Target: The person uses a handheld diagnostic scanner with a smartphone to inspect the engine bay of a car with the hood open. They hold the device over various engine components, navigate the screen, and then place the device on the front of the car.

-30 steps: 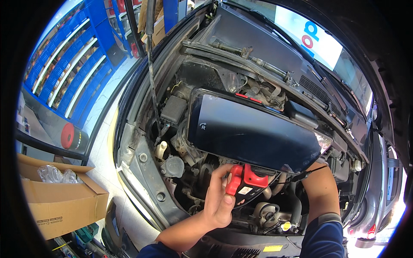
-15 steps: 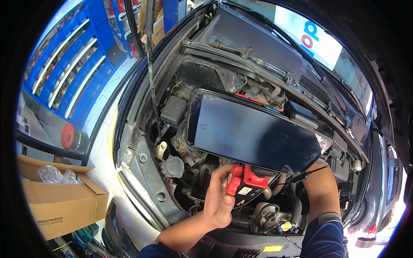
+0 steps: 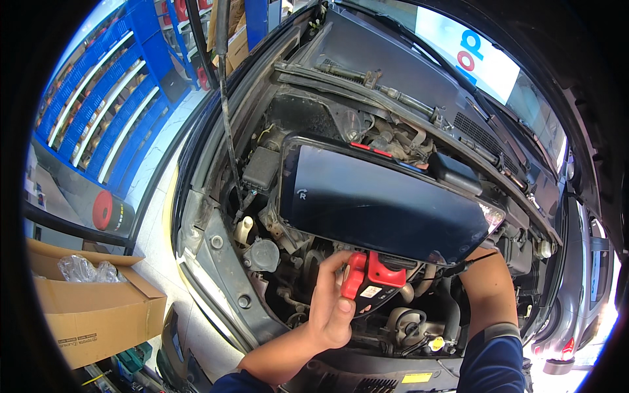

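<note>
My left hand [image 3: 332, 309] is closed around a red and black grip [image 3: 377, 278] beneath a wide handheld screen device [image 3: 386, 203]. Its dark glossy display, tilted over the engine bay, carries a small white mark near its left end and red buttons along its far edge. From the lower right my right forearm [image 3: 488, 288] reaches in behind the near right corner of the screen. The device hides my right hand, so its fingers and anything in them cannot be seen. Close to that wrist runs a thin black cable [image 3: 475, 262].
Around the device lies the car's engine bay, with a black box [image 3: 263, 166], a round grey cap [image 3: 263, 255] and a yellow cap [image 3: 436, 343]. A prop rod [image 3: 230, 137] stands at the left. Beyond it are a cardboard box [image 3: 108, 321] and blue shelving [image 3: 147, 39].
The screen device has shifted slightly left, and the white mark on its display shows more clearly. My left hand keeps its hold, and my right forearm stays nearly still.
</note>
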Motion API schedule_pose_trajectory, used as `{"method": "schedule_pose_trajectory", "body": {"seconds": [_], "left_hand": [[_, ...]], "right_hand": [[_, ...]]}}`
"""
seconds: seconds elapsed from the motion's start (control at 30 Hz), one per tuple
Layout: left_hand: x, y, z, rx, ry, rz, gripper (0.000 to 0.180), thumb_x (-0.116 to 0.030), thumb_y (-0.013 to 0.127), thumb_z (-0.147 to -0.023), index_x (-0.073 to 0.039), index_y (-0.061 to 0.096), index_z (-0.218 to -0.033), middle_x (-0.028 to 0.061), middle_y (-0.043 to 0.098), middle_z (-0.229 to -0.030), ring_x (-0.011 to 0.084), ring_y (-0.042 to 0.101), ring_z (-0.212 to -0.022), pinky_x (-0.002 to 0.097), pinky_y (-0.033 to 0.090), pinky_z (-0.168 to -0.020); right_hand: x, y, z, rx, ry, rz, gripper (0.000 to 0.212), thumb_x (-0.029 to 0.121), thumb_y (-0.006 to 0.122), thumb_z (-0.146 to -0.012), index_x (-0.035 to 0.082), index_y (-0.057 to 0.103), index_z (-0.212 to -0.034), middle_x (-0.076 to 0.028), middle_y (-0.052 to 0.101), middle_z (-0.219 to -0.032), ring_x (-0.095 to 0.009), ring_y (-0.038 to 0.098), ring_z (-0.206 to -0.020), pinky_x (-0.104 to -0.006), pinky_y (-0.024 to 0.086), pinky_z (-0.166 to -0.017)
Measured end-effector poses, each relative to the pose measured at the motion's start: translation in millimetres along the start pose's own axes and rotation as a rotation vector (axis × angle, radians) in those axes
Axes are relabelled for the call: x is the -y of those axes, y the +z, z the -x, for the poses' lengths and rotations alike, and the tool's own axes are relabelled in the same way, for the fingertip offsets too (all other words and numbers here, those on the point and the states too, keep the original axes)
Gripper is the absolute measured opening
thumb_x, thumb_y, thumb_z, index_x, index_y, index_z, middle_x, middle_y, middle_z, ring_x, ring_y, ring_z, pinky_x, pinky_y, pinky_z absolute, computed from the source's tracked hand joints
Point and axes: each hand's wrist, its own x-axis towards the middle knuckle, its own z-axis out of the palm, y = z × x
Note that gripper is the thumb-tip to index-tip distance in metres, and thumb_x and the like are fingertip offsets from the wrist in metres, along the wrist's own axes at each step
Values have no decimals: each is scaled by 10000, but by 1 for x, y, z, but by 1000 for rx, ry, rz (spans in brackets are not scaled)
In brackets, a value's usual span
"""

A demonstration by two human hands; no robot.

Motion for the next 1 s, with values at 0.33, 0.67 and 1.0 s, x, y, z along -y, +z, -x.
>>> {"method": "schedule_pose_trajectory", "body": {"seconds": [0.33,0.67,1.0], "left_hand": [[-1,1,-1,4,3,7,917,-726,484,-935,38,256,-1389,208,635,-1045,164,638,-762,256,518,-622],[-1,2,-1,-8,7,10,917,-729,488,-932,39,267,-1383,208,632,-1053,165,638,-759,258,521,-621],[-3,2,-1,1,-6,24,928,-735,490,-927,37,263,-1389,197,640,-1031,167,642,-751,259,524,-626]], "right_hand": [[-2,3,0,15,15,-2,300,296,562,-914,74,764,-927,-172,734,-989,-315,734,-938,-428,599,-792],[-4,5,0,28,27,-3,298,298,564,-914,76,762,-939,-170,732,-1001,-313,731,-948,-427,598,-797],[-4,6,-2,36,40,-2,297,300,566,-915,78,760,-950,-167,730,-1013,-311,728,-957,-426,597,-802]]}}
